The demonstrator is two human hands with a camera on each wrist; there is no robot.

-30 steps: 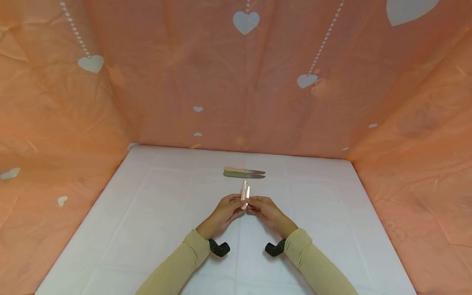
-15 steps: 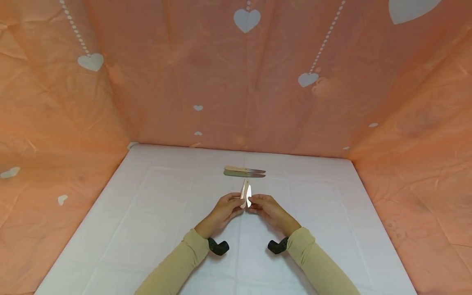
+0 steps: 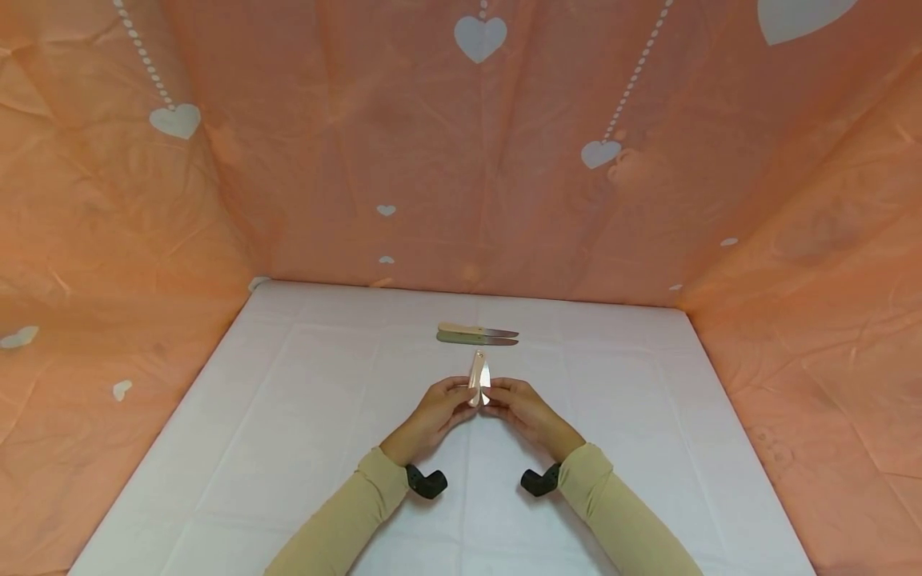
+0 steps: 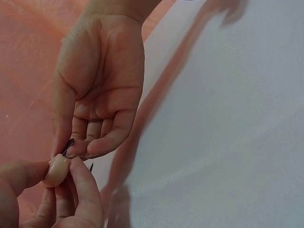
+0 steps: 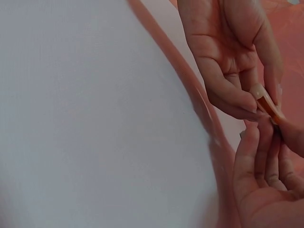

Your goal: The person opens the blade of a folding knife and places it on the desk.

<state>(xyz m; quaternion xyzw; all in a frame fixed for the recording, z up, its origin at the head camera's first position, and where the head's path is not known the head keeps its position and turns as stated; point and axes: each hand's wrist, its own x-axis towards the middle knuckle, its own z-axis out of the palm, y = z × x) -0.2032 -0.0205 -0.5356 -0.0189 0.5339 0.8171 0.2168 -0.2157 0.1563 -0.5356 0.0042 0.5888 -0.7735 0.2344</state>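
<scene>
My left hand (image 3: 441, 408) grips the pale pink handle (image 3: 476, 374) of a small folding knife between thumb and fingers. The pivot end points away from me, and the shiny blade (image 3: 486, 374) stands partly out along the handle's right side. With thumb and fingertips, my right hand (image 3: 526, 412) pinches the blade near its tip. The left wrist view shows the handle's rounded end (image 4: 57, 171) in the left fingers, the dark blade edge (image 4: 69, 145) at the right fingertips. In the right wrist view the handle's slot side (image 5: 267, 102) shows; fingers hide most of the blade.
Beyond the hands, a cream-handled knife (image 3: 461, 329) and a green-handled knife (image 3: 461, 338) lie side by side, blades out to the right. They rest on a white-covered table (image 3: 346, 352). Orange cloth (image 3: 331, 160) with pale hearts hangs around its back and sides.
The blade has swung a little out from the handle since one second ago. My right hand shifted slightly right with it, then slightly back. The two knives on the table stay put.
</scene>
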